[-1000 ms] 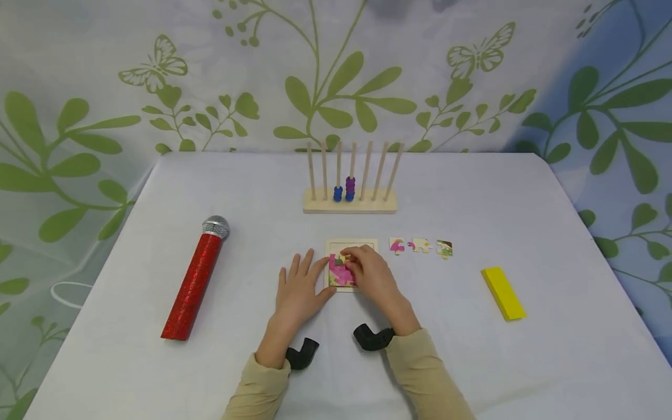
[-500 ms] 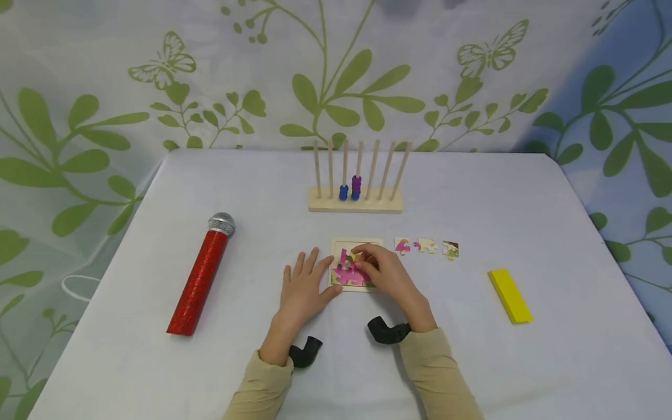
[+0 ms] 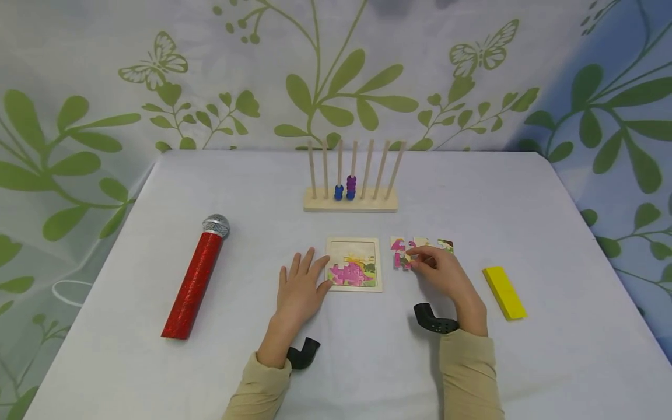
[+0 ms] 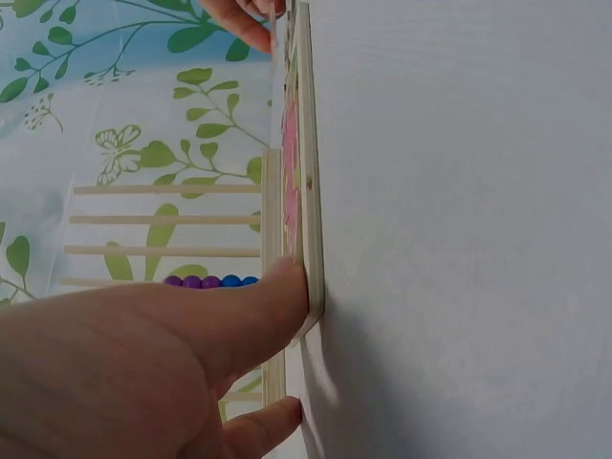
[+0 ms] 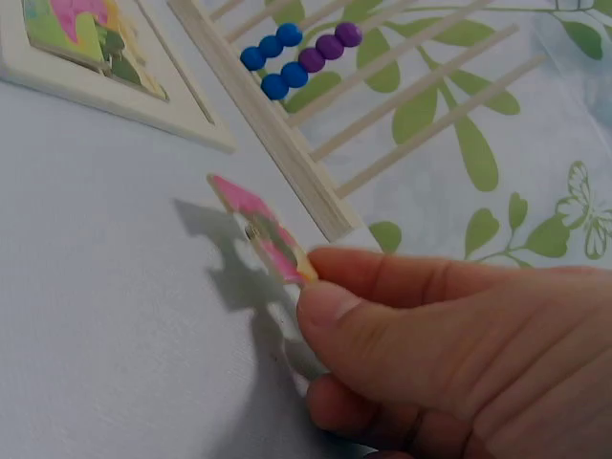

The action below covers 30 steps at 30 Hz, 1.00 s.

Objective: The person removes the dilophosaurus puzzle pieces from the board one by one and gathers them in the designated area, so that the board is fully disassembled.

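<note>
Puzzle piece (image 5: 269,232) between right fingers (image 5: 332,308) (pinched).

Soft, even light over the head view, the table (image 3: 262,192) a muted bluish white, and there's a faint shadow just left of the right sleeve (image 3: 469,373), lower right of centre. Bright sparkle on the mic (image 3: 193,286), left side! Over to the left wrist view: dimmer, greyer, the left hand (image 4: 143,363) dull and soft in the lower left, a blurry-edged shadow beside it, bottom centre. And the right wrist view: clear dark shadows falling left of the piece (image 5: 253,210) and the right hand (image 5: 421,344), small highlights on the beads (image 5: 350,34), upper centre, the backdrop (image 5: 535,191) slightly soft, upper right.
</note>
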Tool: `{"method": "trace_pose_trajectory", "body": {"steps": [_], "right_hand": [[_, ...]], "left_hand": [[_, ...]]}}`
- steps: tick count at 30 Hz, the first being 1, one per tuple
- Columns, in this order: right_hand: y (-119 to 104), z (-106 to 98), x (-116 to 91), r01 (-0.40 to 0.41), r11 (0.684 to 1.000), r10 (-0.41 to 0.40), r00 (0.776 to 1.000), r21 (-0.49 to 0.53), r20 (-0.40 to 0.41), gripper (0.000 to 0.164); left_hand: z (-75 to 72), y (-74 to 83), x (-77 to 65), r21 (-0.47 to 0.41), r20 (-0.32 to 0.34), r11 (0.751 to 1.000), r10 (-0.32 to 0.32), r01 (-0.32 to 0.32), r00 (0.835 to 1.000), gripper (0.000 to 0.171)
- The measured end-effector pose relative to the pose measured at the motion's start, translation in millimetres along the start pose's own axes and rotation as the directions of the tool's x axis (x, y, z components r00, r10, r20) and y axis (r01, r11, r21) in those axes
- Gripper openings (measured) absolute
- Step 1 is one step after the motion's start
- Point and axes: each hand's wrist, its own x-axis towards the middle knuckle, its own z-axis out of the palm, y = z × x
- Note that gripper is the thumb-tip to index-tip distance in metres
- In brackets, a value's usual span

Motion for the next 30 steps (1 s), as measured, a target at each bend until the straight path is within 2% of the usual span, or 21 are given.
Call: {"method": "trace_pose_trajectory", "body": {"steps": [7,11,16,19,21,26,30], "right_hand": [[1.3,3.5,3.1,-0.020,1.000,0.020,1.000,0.003,0.007,0.025],[-4.0,5.4,4.3,0.000,1.000,0.000,1.000,-0.002,-0.017,0.027],[-32.2,21.9,9.2,0.102,0.994,-0.100,0.993,0.038,-0.059,0.030],[-52.2,39.9,14.7,0.186,0.982,-0.185,0.983,0.016,-0.018,0.034],[-62.8,51.4,17.4,0.211,0.977,-0.210,0.977,-0.034,0.032,0.037],[-76.1,68.1,19.3,0.176,0.973,-0.165,0.983,-0.152,0.085,0.040],[-76.8,69.9,19.0,0.138,0.982,-0.130,0.989,-0.127,0.067,0.038]], "left_hand": [[-2.3,-0.9,-0.9,-0.018,-0.003,1.000,-0.002,0.002,1.000,0.052],[-2.7,-1.2,-0.3,-0.025,-0.003,1.000,-0.002,0.001,1.000,0.053],[-3.3,-1.4,0.9,-0.025,-0.007,1.000,0.006,-0.006,1.000,0.053],[-3.3,-1.7,1.4,-0.034,-0.009,0.999,0.016,-0.017,1.000,0.052],[-3.1,-1.8,1.5,-0.038,-0.014,0.999,0.028,-0.029,1.000,0.052],[-1.9,-2.4,0.4,-0.030,-0.017,0.998,0.046,-0.046,0.999,0.052],[-1.0,-2.2,0.1,-0.033,-0.015,0.999,0.042,-0.043,0.999,0.052]]}}
